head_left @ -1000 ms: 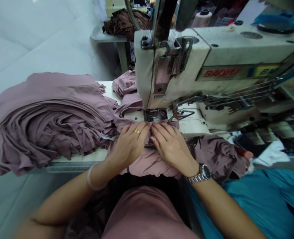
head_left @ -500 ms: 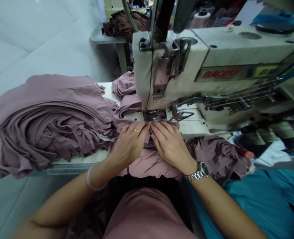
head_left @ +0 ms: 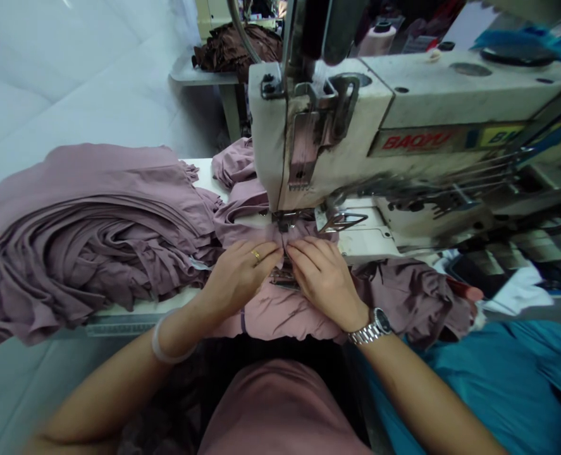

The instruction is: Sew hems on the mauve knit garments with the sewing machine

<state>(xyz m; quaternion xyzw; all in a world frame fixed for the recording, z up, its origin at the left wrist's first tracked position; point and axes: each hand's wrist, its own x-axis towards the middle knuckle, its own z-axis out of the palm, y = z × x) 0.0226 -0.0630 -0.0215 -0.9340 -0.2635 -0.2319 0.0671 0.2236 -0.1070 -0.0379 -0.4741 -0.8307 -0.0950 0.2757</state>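
Mauve fabric [head_left: 256, 235] lies under the presser foot [head_left: 287, 221] of a white sewing machine [head_left: 268, 139]. Just in front of the foot, my left hand [head_left: 245, 268] pinches the cloth near a seam, its fingers together; a gold ring is on one finger. Close beside it, my right hand [head_left: 320, 272] grips the same fabric from the other side, fingertips pressed together. The fingertips of both hands nearly meet at the seam line. Below them a pinker part of cloth [head_left: 289, 313] hangs over the table's front edge. The needle tips are too dim to make out.
A thick stack of mauve fabric pieces [head_left: 95, 221] covers the left of the table. Dark mauve cloth [head_left: 413, 297] is bunched to the right, above teal fabric [head_left: 508, 379]. Behind, brown cloth [head_left: 237, 47] sits on another table. A thread cone [head_left: 377, 39] stands behind the machine.
Both hands have drawn slightly back from the presser foot toward me, still on the fabric. More cloth and seam now shows between fingertips and foot. The view has shifted slightly.
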